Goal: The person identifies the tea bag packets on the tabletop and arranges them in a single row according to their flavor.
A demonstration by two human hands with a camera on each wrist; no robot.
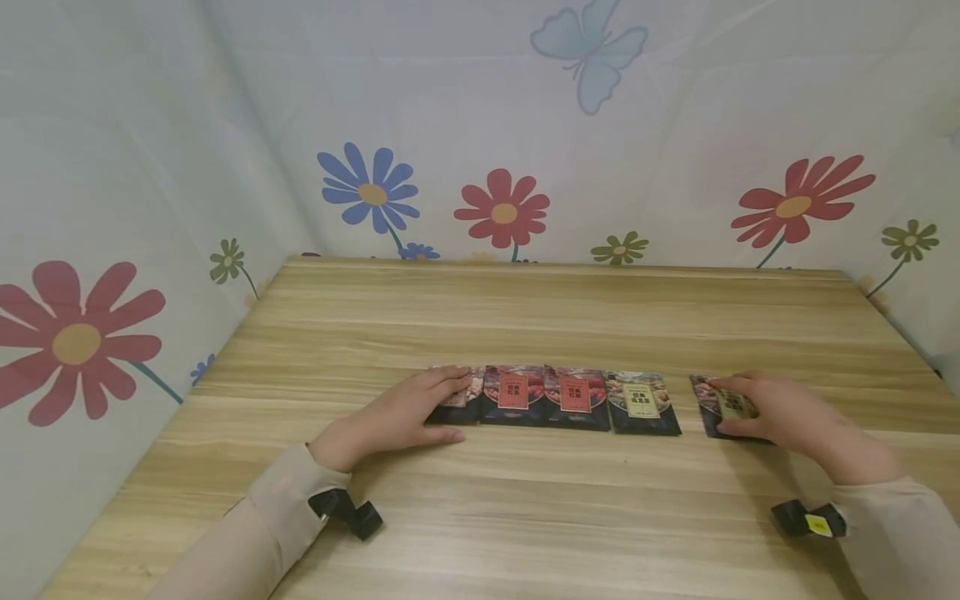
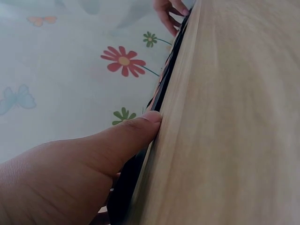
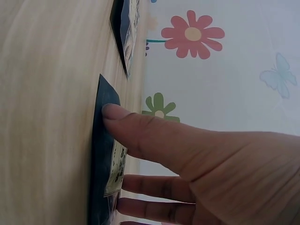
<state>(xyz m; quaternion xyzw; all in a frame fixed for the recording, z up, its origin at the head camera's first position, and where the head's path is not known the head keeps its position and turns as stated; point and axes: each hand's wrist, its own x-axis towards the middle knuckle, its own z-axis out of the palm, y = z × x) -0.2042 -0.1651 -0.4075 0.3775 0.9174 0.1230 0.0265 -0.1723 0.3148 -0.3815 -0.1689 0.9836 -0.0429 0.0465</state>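
Note:
Several dark tea packets lie in a row on the wooden table. My left hand (image 1: 405, 414) rests over the leftmost packet (image 1: 461, 408), covering part of it; in the left wrist view its thumb (image 2: 136, 133) lies along the near edge. Two packets with red labels, one (image 1: 513, 393) and another (image 1: 576, 397), lie beside it, followed by a packet with a pale yellow-green label (image 1: 642, 403). Farther right, across a gap, my right hand (image 1: 802, 417) touches another yellow-green-labelled packet (image 3: 101, 140). Its thumb presses the near part, with the fingers stretched over the far part.
The wooden table (image 1: 570, 508) extends around the row, with its back edge against a pale curtain (image 1: 450, 100) printed with flowers and a butterfly. Small black devices are on the wrists, one at the left (image 1: 348, 510) and one at the right (image 1: 806, 518).

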